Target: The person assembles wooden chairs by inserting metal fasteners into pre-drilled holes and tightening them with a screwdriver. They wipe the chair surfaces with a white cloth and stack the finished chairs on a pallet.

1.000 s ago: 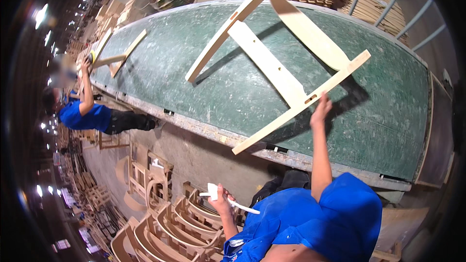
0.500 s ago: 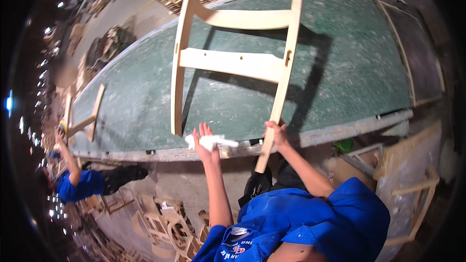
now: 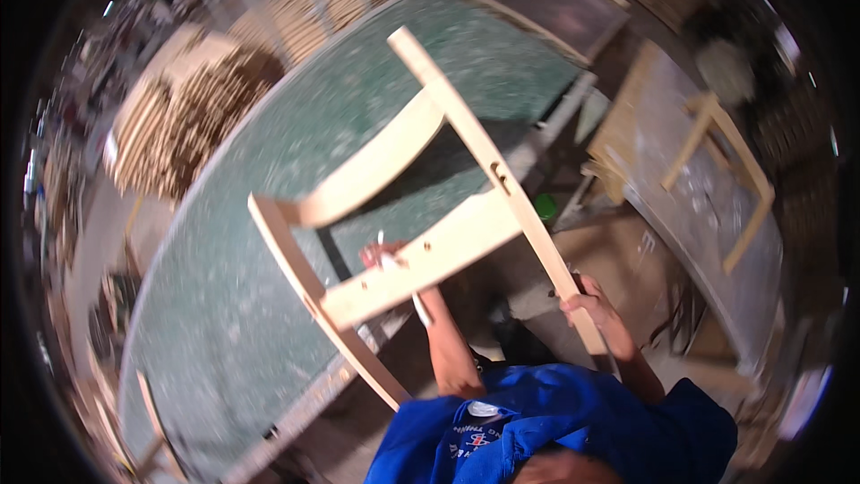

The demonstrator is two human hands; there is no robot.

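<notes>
Gripping one leg of the wooden chair frame (image 3: 421,215), your right hand (image 3: 591,309) lifts it above the green desk (image 3: 269,305); your left hand (image 3: 381,255) fingers close on a white tool (image 3: 417,305) beneath.

One pale wooden chair-back frame (image 3: 421,215) at centre: two long uprights, two curved crosspieces. Two bare hands on it, left hand (image 3: 383,255) and right hand (image 3: 587,305). One green-topped workbench (image 3: 269,242) beneath. One second wooden frame (image 3: 717,170) at three o'clock. One heap of stacked wooden parts (image 3: 179,116) at ten o'clock.
</notes>
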